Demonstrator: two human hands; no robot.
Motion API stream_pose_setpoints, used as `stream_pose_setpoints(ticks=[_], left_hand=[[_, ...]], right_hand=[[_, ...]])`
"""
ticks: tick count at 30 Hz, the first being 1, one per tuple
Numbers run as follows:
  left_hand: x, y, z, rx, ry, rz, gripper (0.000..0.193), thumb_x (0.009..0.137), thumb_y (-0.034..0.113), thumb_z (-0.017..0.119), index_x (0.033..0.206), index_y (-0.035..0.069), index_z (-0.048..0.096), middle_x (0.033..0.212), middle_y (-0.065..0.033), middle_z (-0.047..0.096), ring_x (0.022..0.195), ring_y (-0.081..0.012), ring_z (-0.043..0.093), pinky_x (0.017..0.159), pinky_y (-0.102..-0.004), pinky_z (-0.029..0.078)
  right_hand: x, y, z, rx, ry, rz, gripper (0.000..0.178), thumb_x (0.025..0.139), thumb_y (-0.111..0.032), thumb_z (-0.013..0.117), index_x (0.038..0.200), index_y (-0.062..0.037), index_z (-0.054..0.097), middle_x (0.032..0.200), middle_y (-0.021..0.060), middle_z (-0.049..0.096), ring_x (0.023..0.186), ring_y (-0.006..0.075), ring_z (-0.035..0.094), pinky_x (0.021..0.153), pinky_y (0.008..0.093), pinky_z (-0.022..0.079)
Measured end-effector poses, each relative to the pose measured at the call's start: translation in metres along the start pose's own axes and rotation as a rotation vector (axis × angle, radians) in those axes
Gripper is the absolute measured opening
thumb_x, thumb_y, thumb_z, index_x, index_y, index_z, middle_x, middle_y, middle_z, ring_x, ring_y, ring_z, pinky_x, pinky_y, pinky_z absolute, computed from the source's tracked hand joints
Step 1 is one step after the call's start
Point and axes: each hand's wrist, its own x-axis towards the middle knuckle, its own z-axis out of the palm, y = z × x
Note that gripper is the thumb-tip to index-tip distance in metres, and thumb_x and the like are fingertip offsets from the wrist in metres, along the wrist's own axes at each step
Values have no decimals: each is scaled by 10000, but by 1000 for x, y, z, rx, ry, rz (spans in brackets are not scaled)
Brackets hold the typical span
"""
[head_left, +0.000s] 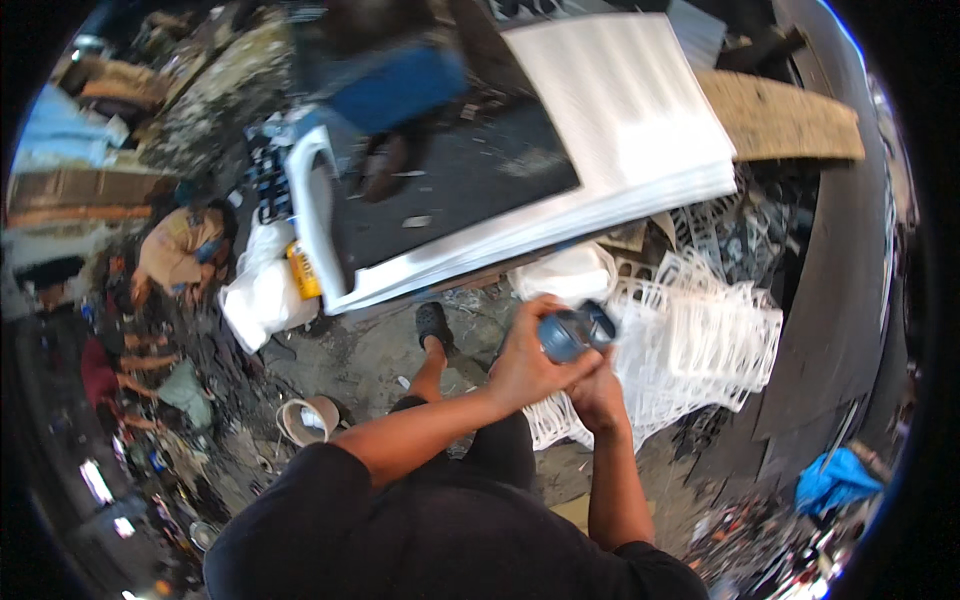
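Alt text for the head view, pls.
The person's left hand holds a motion-blurred blue-grey cylindrical object, with the right hand at its near side. Beyond is a stack of white sheets partly covered by a black panel; to the right lies a heap of white plastic lattice.

The single fisheye looks steeply down from head height, fairly near the left hand (528, 362) and right hand (599, 398), floor (368, 362) beyond.
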Motion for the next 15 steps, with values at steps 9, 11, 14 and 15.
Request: stream_pose_setpoints(ticks=[9,11,14,15], left_hand=[[27,38,-204,-234,688,-100,306,1012,163,463,1243,-36,491,1222,-169,582,1089,-264,573,944,-344,436],[69,-28,-231,-133,619,-275,478,1017,230,440,1367,-94,428,1270,-247,571,1163,-343,563,973,-384,428],[120,-93,-241,-36,482,-312,438,992,225,439,1224,-140,507,1104,-341,602,1073,-449,586,953,-443,455],[133,-95,-243,-48,399,-329,418,986,221,442,1182,-139,521,1086,-343,603,1061,-452,587,946,-457,455]], right_hand=[[-103,-126,104,349,254,-622,459,989,-367,563,1387,-162,467,1182,146,549,956,257,594,912,408,510],[-120,-127,131,273,204,-656,465,989,-349,568,1395,-153,454,1186,151,543,974,261,596,923,410,506],[-139,-122,183,181,161,-683,466,990,-324,571,1389,-117,446,1183,169,545,999,265,604,926,400,509],[-146,-117,197,174,148,-686,470,992,-336,564,1383,-101,449,1190,175,550,996,261,607,915,392,516]])
